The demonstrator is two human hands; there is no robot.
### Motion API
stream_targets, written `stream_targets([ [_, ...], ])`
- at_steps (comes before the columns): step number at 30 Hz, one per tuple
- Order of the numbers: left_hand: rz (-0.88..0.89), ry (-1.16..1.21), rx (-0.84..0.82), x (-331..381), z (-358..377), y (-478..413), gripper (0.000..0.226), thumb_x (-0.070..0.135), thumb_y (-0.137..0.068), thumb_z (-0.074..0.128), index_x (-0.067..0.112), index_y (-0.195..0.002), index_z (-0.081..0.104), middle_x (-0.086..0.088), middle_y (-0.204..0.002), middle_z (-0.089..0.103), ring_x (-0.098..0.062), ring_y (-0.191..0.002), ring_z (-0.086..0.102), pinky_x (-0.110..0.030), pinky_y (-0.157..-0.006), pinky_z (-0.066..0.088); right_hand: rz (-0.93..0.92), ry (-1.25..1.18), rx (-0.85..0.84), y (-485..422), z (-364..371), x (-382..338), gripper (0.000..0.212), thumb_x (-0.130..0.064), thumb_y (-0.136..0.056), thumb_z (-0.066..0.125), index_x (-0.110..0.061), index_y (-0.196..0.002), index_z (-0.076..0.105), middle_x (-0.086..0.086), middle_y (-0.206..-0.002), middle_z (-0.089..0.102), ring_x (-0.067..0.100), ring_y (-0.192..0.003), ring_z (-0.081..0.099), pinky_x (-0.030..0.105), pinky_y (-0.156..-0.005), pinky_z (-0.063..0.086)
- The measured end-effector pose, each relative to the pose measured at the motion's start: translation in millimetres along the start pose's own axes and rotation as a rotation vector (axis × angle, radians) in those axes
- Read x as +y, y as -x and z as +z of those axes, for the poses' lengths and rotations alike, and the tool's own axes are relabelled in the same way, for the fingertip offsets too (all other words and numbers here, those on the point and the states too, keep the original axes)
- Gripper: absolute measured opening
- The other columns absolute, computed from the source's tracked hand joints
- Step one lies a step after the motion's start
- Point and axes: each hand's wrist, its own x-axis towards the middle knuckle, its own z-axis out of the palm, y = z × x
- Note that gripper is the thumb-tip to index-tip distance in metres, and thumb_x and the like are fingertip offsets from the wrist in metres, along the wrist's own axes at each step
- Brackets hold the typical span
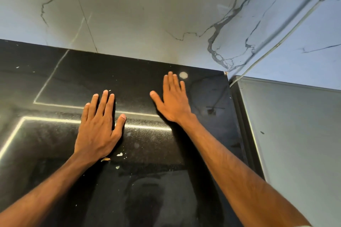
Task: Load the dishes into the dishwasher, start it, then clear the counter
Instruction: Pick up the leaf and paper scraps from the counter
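A glossy black stone counter [55,79] fills the lower left and middle of the head view. My left hand [98,127] lies flat on it, palm down, fingers straight and together, thumb out to the right. My right hand [173,99] lies flat farther back and to the right, fingers straight, thumb spread to the left. Neither hand holds anything. No dishes and no dishwasher door show in this view.
Small scraps of food or paper [110,158] lie on the counter just behind my left wrist. A white marble wall [147,14] rises behind the counter. A grey appliance top [295,134] adjoins the counter's right edge, with a thin cable [276,44] running up the wall.
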Motion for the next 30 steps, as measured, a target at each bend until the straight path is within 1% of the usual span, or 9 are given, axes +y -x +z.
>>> stream_targets([
  [4, 0.001, 0.011, 0.012, 1, 0, 0, 0.072, 0.057, -0.101, 0.021, 0.017, -0.16, 0.011, -0.001, -0.168, 0.003, -0.02, -0.155, -0.003, -0.047, -0.125, 0.009, -0.247, -0.105, -0.065, 36, 13, -47, 0.07, -0.055, -0.105, 0.02, -0.013, -0.161, 0.01, 0.002, -0.169, -0.001, 0.013, -0.155, -0.008, 0.039, -0.127, -0.002],
  [8, 0.003, 0.125, 0.043, -1, -4, 2, 0.061, 0.045, -0.103, 0.028, 0.016, -0.156, 0.029, 0.001, -0.166, 0.017, -0.021, -0.154, 0.007, -0.046, -0.125, 0.012, -0.14, -0.532, -0.057, 67, 4, -53, 0.053, -0.042, -0.108, 0.034, -0.017, -0.155, 0.036, -0.005, -0.165, 0.023, 0.003, -0.152, 0.011, 0.037, -0.126, 0.01],
  [12, -0.008, 0.608, 0.113, -11, -16, 9, 0.041, 0.029, -0.106, 0.037, 0.016, -0.144, 0.047, 0.003, -0.154, 0.043, -0.012, -0.145, 0.034, -0.045, -0.119, 0.029, -0.068, 0.002, -0.006, 104, 24, -70, 0.077, -0.062, -0.103, 0.012, -0.01, -0.16, 0.008, 0.004, -0.169, -0.005, 0.014, -0.154, -0.011, 0.042, -0.127, 0.0],
  [15, -0.042, 0.759, 0.211, -35, -31, 28, 0.036, 0.027, -0.107, 0.038, 0.018, -0.14, 0.05, 0.004, -0.147, 0.05, -0.01, -0.138, 0.044, -0.045, -0.111, 0.041, -0.036, 0.045, 0.008, 125, 42, -139, 0.091, -0.068, -0.098, 0.007, 0.001, -0.158, 0.009, 0.021, -0.166, -0.006, 0.03, -0.154, -0.011, 0.052, -0.125, 0.003],
  [20, -0.284, 0.686, 0.452, -117, -69, 68, 0.033, 0.025, -0.105, 0.038, 0.016, -0.126, 0.062, 0.006, -0.131, 0.063, -0.006, -0.124, 0.056, -0.027, -0.107, 0.041, -0.003, -0.05, 0.024, 136, 82, -276, 0.089, -0.061, -0.1, 0.017, 0.009, -0.155, 0.01, 0.035, -0.16, -0.005, 0.044, -0.152, -0.011, 0.058, -0.122, 0.004],
  [24, -0.458, 0.505, 0.543, -182, -95, 102, 0.03, 0.026, -0.104, 0.039, 0.018, -0.12, 0.063, 0.009, -0.119, 0.064, -0.015, -0.114, 0.058, -0.026, -0.099, 0.04, -0.259, -0.349, -0.073, 106, 90, -343, 0.075, -0.048, -0.104, 0.027, 0.002, -0.157, 0.013, 0.021, -0.166, -0.002, 0.032, -0.155, -0.008, 0.049, -0.125, 0.003],
  [26, -0.484, 0.429, 0.504, -205, -96, 117, 0.029, 0.026, -0.105, 0.04, 0.015, -0.122, 0.06, 0.007, -0.125, 0.06, -0.017, -0.12, 0.052, -0.019, -0.102, 0.033, -0.256, -0.469, -0.005, 81, 77, -325, 0.07, -0.045, -0.103, 0.031, -0.002, -0.158, 0.017, 0.014, -0.168, 0.001, 0.027, -0.155, -0.005, 0.047, -0.126, 0.0],
  [28, -0.447, 0.34, 0.418, -219, -91, 127, 0.03, 0.028, -0.104, 0.045, 0.012, -0.128, 0.055, -0.001, -0.139, 0.052, -0.019, -0.132, 0.044, -0.021, -0.111, 0.027, -0.153, -0.337, 0.18, 56, 63, -274, 0.069, -0.045, -0.101, 0.032, -0.004, -0.155, 0.027, 0.015, -0.167, 0.01, 0.031, -0.155, 0.003, 0.049, -0.124, 0.002],
  [30, -0.395, 0.206, 0.311, -224, -85, 131, 0.04, 0.033, -0.104, 0.047, 0.01, -0.137, 0.047, -0.005, -0.153, 0.04, -0.021, -0.144, 0.032, -0.031, -0.121, 0.022, 0.031, -0.141, 0.212, 35, 52, -208, 0.072, -0.051, -0.101, 0.032, -0.003, -0.155, 0.027, 0.019, -0.166, 0.01, 0.034, -0.154, 0.004, 0.057, -0.122, 0.004],
])
